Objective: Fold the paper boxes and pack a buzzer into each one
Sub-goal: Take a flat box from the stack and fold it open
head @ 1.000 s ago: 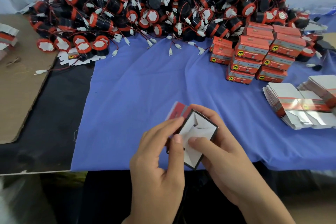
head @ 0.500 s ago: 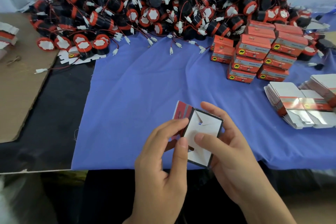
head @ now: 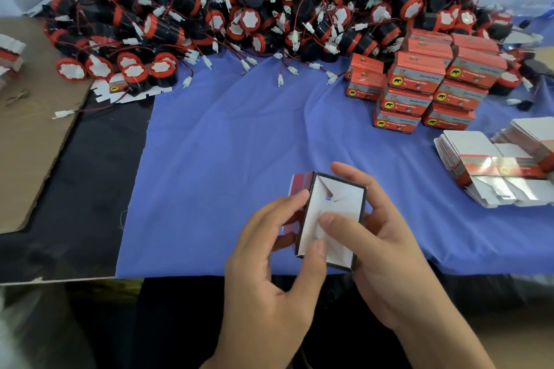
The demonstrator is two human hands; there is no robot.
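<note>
A small paper box [head: 332,207], red outside and white inside, is held over the near edge of the blue cloth [head: 239,159], its folded white end flaps facing me. My left hand [head: 269,272] grips its left side, thumb on the flaps. My right hand [head: 383,255] holds the right side, its thumb pressing the white flaps and its fingers behind the box. A big heap of black and red buzzers [head: 254,3] with wires and white plugs fills the back of the table.
Folded red boxes [head: 425,84] are stacked at the back right. Flat unfolded box blanks [head: 503,165] lie at the right edge. Brown cardboard [head: 30,129] lies at the left on a black surface [head: 75,213]. One flat blank [head: 120,88] sits by the heap's left front.
The box has turned in my hands so its white flapped end faces me squarely, and the flaps have been pressed flatter. Both thumbs have shifted on the flaps.
</note>
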